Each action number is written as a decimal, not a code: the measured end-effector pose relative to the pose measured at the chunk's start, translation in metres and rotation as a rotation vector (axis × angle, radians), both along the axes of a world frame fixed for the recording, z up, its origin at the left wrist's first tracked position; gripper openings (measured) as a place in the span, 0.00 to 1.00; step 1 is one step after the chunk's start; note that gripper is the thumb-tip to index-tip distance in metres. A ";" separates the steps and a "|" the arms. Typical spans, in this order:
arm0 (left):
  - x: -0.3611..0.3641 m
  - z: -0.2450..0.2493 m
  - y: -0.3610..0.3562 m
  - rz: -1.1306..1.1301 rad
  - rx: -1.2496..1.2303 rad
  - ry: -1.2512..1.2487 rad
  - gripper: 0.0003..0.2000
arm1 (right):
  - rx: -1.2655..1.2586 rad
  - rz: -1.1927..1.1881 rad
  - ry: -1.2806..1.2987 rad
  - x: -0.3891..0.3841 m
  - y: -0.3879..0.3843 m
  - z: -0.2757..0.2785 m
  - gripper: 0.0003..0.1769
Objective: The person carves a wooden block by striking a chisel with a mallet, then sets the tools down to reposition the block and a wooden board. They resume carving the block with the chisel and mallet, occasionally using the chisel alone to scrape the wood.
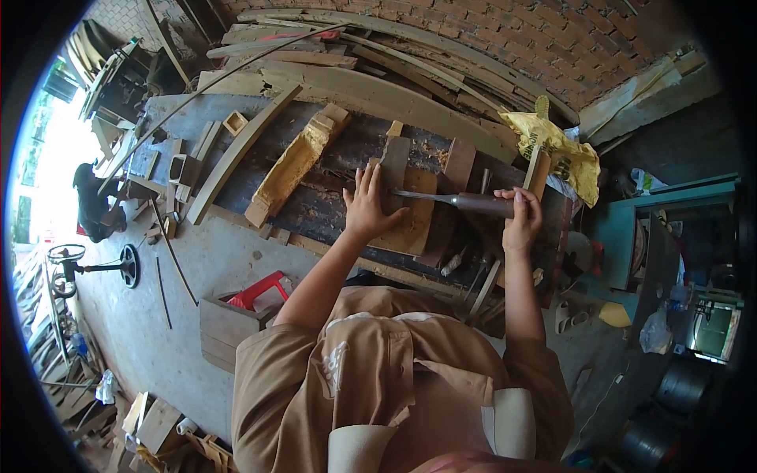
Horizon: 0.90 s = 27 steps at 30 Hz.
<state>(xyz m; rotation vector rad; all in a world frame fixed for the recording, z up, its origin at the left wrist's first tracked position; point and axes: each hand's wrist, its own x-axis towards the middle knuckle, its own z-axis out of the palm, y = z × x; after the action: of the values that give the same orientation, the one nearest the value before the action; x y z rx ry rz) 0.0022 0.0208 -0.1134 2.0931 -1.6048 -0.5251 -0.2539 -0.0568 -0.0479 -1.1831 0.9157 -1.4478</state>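
Observation:
My right hand [522, 221] is closed around the end of the dark wooden handle of a chisel [482, 205]. The chisel lies almost level, its metal blade pointing left at a grey-brown wood block [396, 162]. My left hand [369, 203] rests flat with fingers spread, its fingertips at the block's left side and its thumb stretched toward the blade. Beneath the hand and blade is a yellowish wooden board [418, 225]; the exact contact of the blade tip is too small to tell. A reddish-brown wood piece [460, 167] stands just beyond the board, partly behind the chisel.
Wood shavings lie on the dark workbench [272, 118]. A carved yellow wood piece [292, 169] and a long curved strip [240, 158] lie to the left. A yellow sack [552, 142] sits at the right end. Below the bench, a wooden box [225, 327] holds a red object.

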 end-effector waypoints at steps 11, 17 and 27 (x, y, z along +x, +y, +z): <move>0.001 -0.005 0.000 0.015 -0.029 0.031 0.52 | -0.250 0.023 0.193 0.021 -0.012 0.051 0.07; 0.002 -0.002 0.000 0.000 -0.036 0.043 0.52 | -0.333 0.114 0.257 0.038 -0.014 0.066 0.07; 0.021 0.005 -0.004 -0.173 -0.031 -0.002 0.57 | -0.342 0.316 -0.212 0.082 -0.022 0.078 0.18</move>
<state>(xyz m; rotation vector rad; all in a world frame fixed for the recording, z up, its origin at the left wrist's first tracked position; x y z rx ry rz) 0.0228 0.0164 -0.1086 1.9436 -1.7944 -0.5512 -0.1722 -0.0784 0.0302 -1.3223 0.3234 -1.4673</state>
